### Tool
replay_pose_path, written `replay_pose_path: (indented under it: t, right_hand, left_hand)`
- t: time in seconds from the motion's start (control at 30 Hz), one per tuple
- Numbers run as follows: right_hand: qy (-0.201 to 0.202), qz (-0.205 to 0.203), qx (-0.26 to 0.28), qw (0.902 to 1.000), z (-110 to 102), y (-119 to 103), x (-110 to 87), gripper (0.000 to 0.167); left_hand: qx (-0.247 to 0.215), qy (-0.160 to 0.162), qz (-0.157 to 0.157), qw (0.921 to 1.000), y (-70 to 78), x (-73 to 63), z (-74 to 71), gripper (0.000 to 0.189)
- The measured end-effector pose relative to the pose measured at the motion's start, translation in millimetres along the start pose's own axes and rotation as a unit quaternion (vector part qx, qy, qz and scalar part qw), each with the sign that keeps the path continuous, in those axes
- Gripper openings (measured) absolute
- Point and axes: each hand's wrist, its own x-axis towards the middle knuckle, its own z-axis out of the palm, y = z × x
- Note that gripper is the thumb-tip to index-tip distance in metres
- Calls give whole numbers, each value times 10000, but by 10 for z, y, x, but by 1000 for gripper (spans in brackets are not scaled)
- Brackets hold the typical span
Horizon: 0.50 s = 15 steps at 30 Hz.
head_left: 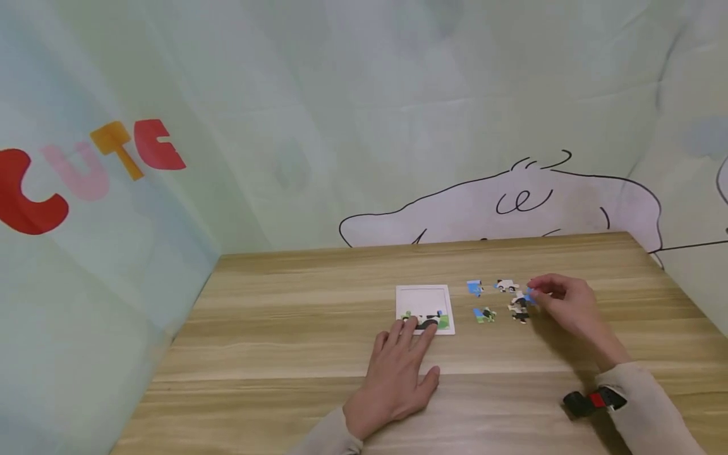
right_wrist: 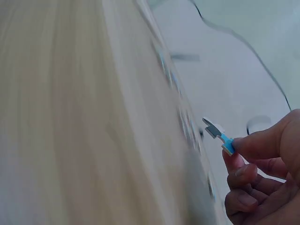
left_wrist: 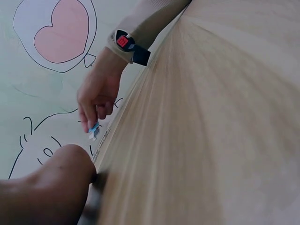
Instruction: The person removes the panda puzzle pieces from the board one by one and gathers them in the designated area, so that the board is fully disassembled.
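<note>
A square white puzzle tray lies on the table, with panda-patterned pieces filling its lower part. My left hand rests with extended fingers over the tray's near edge, fingertips overlapping the placed pieces. To the right, my right hand pinches a puzzle piece between thumb and index finger. In the right wrist view that piece is held up off the table, blue at the gripped end. Beside it lie several loose puzzle pieces: a blue one, a panda-face one and a blue-and-green one.
The wooden table has its back edge against a wall hanging with printed letters and line drawings. A dark strap with a red part is worn at the right sleeve's cuff.
</note>
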Motion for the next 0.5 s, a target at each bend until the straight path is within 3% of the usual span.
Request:
replay_pose_path:
  t: [0.07, 0.2, 0.37, 0.5]
  right_hand:
    - [21, 43, -154, 9999, -103, 119, -33, 17]
    - [-336, 297, -618, 9971, -261, 258, -73, 18]
    - [-729, 455, -1033, 9909, -335, 287, -74, 20]
    - [-671, 412, -1270, 9888, -321, 277, -68, 18]
  left_hand:
    - [8, 40, 18, 10000, 1, -5, -1, 66]
    - [27, 122, 62, 9999, 3, -4, 4, 65]
    - [72, 204, 61, 9997, 2, 1, 15, 65]
    - [104, 245, 68, 9996, -1, 3, 21, 66]
